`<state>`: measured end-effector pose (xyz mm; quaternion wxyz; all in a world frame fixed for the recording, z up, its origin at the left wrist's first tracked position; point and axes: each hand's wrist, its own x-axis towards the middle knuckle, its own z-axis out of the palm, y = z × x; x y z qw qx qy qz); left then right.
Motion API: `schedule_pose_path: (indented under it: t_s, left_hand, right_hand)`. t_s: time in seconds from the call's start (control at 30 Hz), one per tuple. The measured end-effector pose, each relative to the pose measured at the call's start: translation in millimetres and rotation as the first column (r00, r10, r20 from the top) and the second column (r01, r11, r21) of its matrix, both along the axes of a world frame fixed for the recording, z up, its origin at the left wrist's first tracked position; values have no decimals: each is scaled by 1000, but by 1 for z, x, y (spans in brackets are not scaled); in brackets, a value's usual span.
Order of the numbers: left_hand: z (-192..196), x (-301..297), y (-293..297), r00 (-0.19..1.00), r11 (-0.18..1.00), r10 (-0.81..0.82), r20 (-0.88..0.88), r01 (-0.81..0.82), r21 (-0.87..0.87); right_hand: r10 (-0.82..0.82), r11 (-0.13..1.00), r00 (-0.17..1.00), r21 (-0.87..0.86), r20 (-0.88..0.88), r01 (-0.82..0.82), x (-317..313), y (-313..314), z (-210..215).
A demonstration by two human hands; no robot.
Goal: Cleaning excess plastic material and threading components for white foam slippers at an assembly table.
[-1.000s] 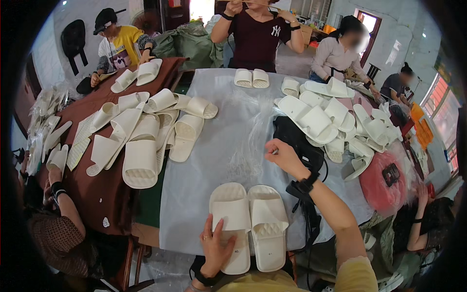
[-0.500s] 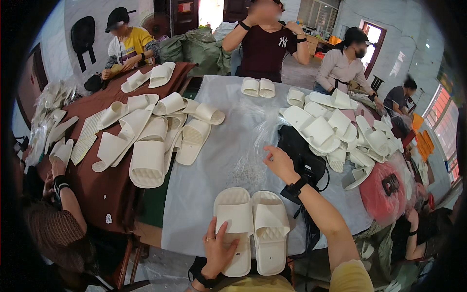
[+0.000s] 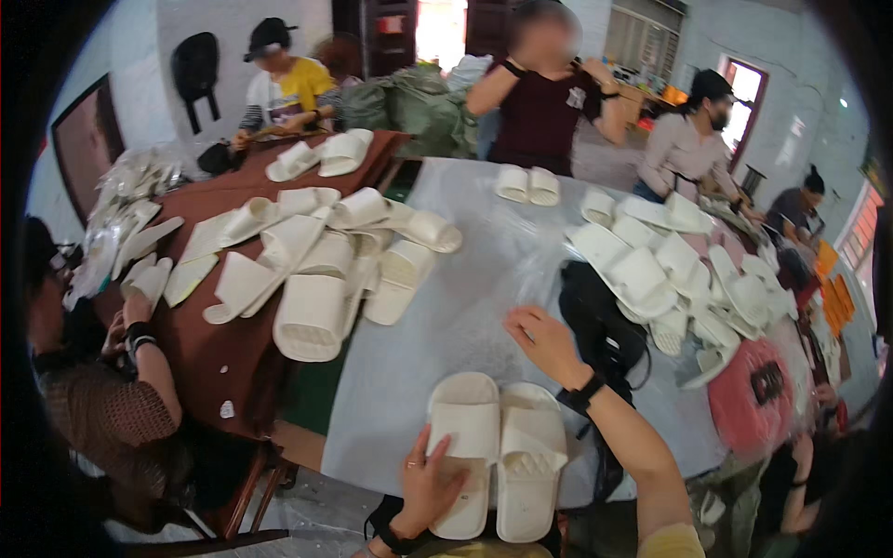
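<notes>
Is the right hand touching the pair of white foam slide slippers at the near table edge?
No, the right hand is raised over the grey table cover, apart from the pair of white foam slide slippers; only the left hand rests on them.

Daylight enters through the rear doorway [image 3: 439, 28] and right-hand windows [image 3: 744, 93], both overexposed. Shadows are soft. Heavy fisheye bending and black vignette at edges; slight motion blur throughout.

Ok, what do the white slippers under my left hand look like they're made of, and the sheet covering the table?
The pair of slippers under the left hand looks like moulded foam or soft rubber: matte cream white, thick one-piece straps, a ribbed footbed. Which of the two cannot be told. The table sheet looks like thin clear plastic film over pale grey: it wrinkles and shows soft glare. The right hand hovers above it.
</notes>
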<state>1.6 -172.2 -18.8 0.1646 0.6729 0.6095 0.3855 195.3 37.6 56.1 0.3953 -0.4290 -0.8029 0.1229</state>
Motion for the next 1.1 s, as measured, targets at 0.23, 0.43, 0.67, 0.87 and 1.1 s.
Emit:
schedule_pose_path:
  t_s: [0.23,0.43,0.67,0.87,1.1]
  left_hand:
    - [-1,1,3,999,999,-17,-35,15,-42]
    - [-3,-1,-2,999,995,-31,26,33,-92]
    - [2,0,-2,999,999,-39,11,39,-28]
    - [61,-26,28,980,980,-189,60,184,75]
    - [84,14,183,907,954,-297,-297,291,-66]
  right_hand:
    - [221,975,960,-59,170,-214,-4,-7,-24]
    - [434,901,884,-74,174,-428,-20,-23,-12]
    - [315,932,949,-197,29,-304,-21,-45,4]
    - [-5,984,1000,-177,-31,0,4,-47,9]
    - [28,993,981,103,192,-49,5,-68,-1]
